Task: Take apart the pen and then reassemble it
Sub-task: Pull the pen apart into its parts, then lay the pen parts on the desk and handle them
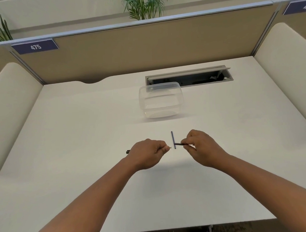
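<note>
My left hand (pixel 148 152) is closed around the pen body; its dark end (pixel 128 152) sticks out to the left and a small white tip (pixel 169 147) shows at my thumb. My right hand (pixel 198 145) pinches a short dark pen part (pixel 179 144) that points left toward the other hand. Between the two hands a thin dark blue refill (pixel 173 140) lies on the white desk (pixel 79 136), running away from me. The dark part's end touches or overlaps the refill; I cannot tell which.
A clear plastic container (pixel 160 100) stands on the desk beyond my hands. Behind it is an open cable slot (pixel 189 77) in the desk. Padded side dividers (pixel 13 97) and a tan back panel (pixel 128 52) enclose the desk.
</note>
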Demonstrator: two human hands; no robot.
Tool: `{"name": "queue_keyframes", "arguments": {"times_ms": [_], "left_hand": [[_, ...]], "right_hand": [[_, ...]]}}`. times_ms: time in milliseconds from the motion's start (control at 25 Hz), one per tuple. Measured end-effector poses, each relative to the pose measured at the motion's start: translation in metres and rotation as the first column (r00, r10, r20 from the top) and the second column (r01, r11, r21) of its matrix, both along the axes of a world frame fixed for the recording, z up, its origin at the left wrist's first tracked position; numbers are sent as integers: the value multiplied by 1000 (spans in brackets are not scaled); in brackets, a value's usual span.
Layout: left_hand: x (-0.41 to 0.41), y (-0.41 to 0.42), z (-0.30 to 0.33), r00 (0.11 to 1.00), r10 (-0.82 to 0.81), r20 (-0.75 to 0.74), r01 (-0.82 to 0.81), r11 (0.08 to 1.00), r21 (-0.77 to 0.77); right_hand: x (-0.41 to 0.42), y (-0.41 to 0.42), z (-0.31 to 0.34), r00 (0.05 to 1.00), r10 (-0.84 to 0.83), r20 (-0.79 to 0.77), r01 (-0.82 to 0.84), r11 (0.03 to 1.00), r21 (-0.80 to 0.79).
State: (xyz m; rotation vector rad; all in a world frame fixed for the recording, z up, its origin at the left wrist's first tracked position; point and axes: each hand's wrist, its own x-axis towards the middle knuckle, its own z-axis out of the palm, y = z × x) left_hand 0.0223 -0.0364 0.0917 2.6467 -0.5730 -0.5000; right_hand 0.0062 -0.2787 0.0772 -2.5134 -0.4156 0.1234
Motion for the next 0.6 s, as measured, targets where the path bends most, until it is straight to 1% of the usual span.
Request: {"name": "queue_keyframes", "arguments": {"times_ms": [80, 160, 240, 360, 480, 600], "left_hand": [[-1, 0, -4, 999, 28, -23, -29, 999, -30], [-3, 0, -8, 997, 47, -63, -52, 996, -71], [-4, -1, -12, 995, 52, -89, -62, 991, -118], [-4, -2, -16, 993, 50, -103, -70, 977, -202], [-4, -1, -20, 992, 55, -117, -85, 961, -264], [-4, 1, -23, 991, 77, -111, -104, 959, -263]], "right_hand": [[5, -4, -7, 992, -114, -61, 116, 993, 30], [10, -5, -15, 962, -238, -135, 250, 966, 73], [16, -3, -23, 916, -339, -215, 365, 926, 95], [27, 1, -35, 835, -445, -323, 501, 858, 113], [41, 2, -44, 778, -507, -371, 571, 817, 79], [50, 2, -56, 770, -529, -357, 572, 820, 18]]}}
